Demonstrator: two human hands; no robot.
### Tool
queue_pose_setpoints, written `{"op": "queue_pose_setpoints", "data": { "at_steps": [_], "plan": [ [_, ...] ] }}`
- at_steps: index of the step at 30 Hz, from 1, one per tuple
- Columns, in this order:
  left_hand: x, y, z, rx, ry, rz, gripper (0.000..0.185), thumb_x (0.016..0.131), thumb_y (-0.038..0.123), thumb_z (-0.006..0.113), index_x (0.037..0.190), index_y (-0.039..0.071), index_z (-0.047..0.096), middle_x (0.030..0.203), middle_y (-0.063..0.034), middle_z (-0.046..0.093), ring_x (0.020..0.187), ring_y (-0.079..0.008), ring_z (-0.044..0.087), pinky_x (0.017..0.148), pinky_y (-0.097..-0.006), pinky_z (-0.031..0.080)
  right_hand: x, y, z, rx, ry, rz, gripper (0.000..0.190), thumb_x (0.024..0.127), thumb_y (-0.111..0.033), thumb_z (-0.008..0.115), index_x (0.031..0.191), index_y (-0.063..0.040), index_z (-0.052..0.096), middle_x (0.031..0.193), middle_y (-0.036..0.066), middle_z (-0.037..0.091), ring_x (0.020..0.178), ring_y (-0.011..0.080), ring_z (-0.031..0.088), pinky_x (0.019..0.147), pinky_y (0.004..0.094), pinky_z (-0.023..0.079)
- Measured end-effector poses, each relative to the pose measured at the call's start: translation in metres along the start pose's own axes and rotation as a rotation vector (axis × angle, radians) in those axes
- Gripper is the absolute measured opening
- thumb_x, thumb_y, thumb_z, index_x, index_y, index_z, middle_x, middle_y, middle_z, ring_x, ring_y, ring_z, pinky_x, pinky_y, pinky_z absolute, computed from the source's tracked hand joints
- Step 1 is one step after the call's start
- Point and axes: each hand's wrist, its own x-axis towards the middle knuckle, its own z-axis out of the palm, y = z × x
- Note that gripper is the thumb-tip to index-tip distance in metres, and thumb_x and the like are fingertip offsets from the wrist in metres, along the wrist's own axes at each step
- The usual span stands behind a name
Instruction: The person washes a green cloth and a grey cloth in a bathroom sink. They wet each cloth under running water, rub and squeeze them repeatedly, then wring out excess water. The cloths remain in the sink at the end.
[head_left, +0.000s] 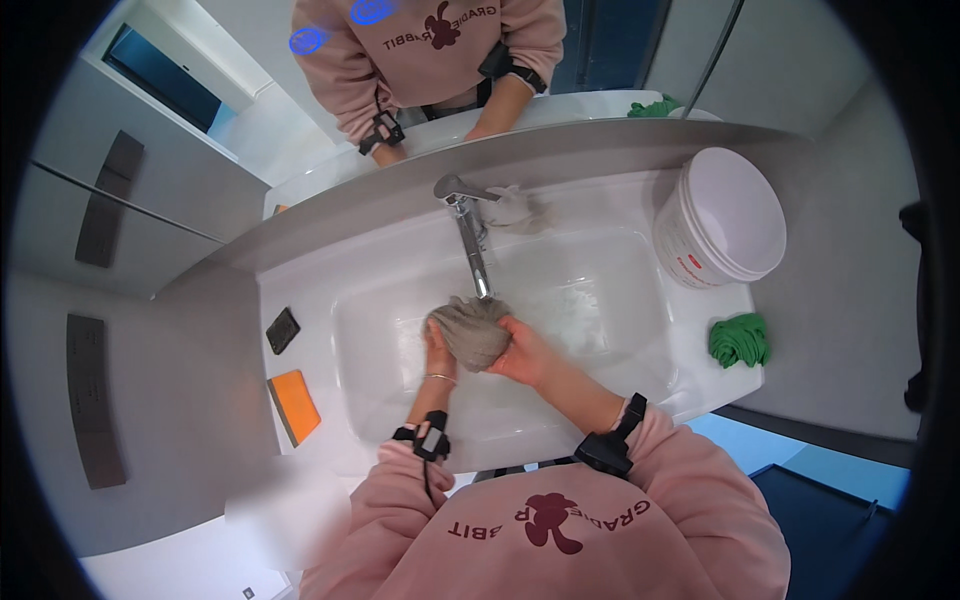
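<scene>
A wet grey-brown cloth (471, 336), bunched into a bundle, is held between my two hands beneath the spout of a chrome faucet (471, 244). My left hand (439, 351) grips its left side, with the fingers partly hidden by the folds. On the right side my right hand (523, 351) holds it, thumb on top and fingers around the lower edge. Both hands are over the white sink basin (375, 375). Whether water is running from the spout is hard to tell.
An orange sponge (298, 405) and a dark pad (283, 331) lie on the left rim. At right are a white bucket (679, 232) and a bunched green cloth (739, 340). A pale, wet cloth-like thing (514, 208) lies behind the faucet. A mirror rises behind the sink.
</scene>
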Motion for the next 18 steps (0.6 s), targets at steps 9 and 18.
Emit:
{"op": "queue_pose_setpoints", "data": {
  "at_steps": [9, 18],
  "plan": [
    [0.001, 0.024, 0.039, -0.197, -0.275, -0.176, 0.051, 0.086, 0.046, 0.062, 0.118, 0.008, 0.05, 0.114, -0.0086, 0.055, 0.103, -0.0246, 0.054, 0.091, -0.0395, 0.046, -0.019, -0.022, -0.015, -0.666, 0.008, 0.055, 0.076, 0.078, -0.041, 0.068, 0.137, -0.006, 0.034, 0.137, 0.012, 0.042, 0.126, 0.0269, 0.042, 0.103, 0.0433, 0.037],
    [0.039, 0.022, 0.046, 0.668, -0.226, 0.157, 0.036, 0.08, 0.014, 0.064, 0.113, 0.002, 0.055, 0.094, -0.0055, 0.062, 0.086, -0.0181, 0.06, 0.079, -0.0313, 0.049, 0.027, -0.054, -0.02, -2.017, 0.113, -0.361, 0.085, 0.058, -0.031, 0.077, 0.128, 0.0, 0.039, 0.107, 0.023, 0.061, 0.099, 0.0359, 0.061, 0.085, 0.0391, 0.049]
  ]
}}
